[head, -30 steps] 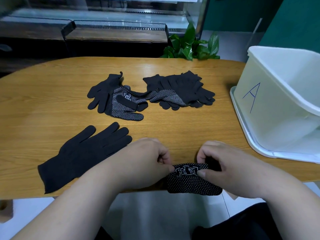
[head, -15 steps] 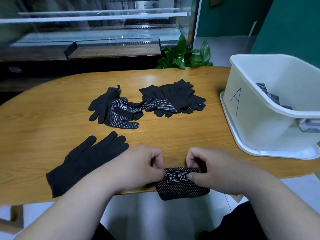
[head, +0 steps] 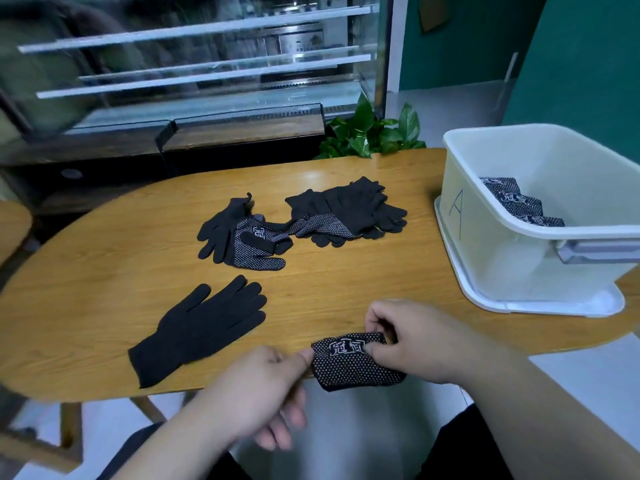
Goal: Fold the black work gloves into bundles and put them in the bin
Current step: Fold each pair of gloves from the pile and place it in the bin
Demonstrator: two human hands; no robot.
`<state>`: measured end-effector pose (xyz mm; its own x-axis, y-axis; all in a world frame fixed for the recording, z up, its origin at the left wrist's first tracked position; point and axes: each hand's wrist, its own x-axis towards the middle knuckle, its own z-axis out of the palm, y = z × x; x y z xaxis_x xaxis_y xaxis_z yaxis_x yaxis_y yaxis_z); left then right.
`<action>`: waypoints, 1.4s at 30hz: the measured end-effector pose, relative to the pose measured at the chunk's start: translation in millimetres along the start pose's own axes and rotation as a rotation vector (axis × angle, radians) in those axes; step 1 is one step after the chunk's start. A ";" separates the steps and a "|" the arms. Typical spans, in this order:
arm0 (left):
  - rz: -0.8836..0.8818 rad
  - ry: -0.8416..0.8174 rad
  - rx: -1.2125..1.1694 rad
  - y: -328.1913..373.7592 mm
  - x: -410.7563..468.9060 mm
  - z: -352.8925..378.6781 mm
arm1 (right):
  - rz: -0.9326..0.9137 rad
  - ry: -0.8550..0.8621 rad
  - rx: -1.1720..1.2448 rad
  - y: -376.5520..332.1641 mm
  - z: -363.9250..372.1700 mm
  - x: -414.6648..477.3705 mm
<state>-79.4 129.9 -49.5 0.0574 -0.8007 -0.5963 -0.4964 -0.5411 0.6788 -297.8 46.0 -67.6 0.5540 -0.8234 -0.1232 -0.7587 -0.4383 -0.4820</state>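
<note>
Right hand point(head: 412, 341) pinches glove bundle point(head: 356, 362) at top right corner, thumb beside white logo; bundle overhangs near edge of table point(head: 104, 271). Thumb of left hand point(head: 256, 386) touches bundle's left end; grip unclear. Flat glove point(head: 204, 327) lies left of hands. Left pile point(head: 242, 233) and right pile point(head: 349, 209) of gloves touch mid-table. White bin point(head: 519, 265) marked "A" stands at right, folded bundles point(head: 519, 206) inside. Plant point(head: 370, 133) and glass display case point(head: 207, 81) behind table.
</note>
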 end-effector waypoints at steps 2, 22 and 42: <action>-0.087 -0.059 -0.168 -5.1 -5.5 10.4 | -0.015 0.004 0.006 0.7 0.8 -0.1; 0.234 -0.044 -0.688 11.8 -17.9 18.0 | 0.024 -0.052 0.837 -6.1 -10.8 -30.4; 0.603 -0.026 -0.468 71.8 -28.7 2.5 | 0.154 -0.004 0.878 -37.1 -91.2 -50.9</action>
<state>-118.9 114.7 15.3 -0.1307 -0.9889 -0.0713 -0.0160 -0.0698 0.9974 -329.2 71.3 35.7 0.4700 -0.8483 -0.2440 -0.2892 0.1132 -0.9506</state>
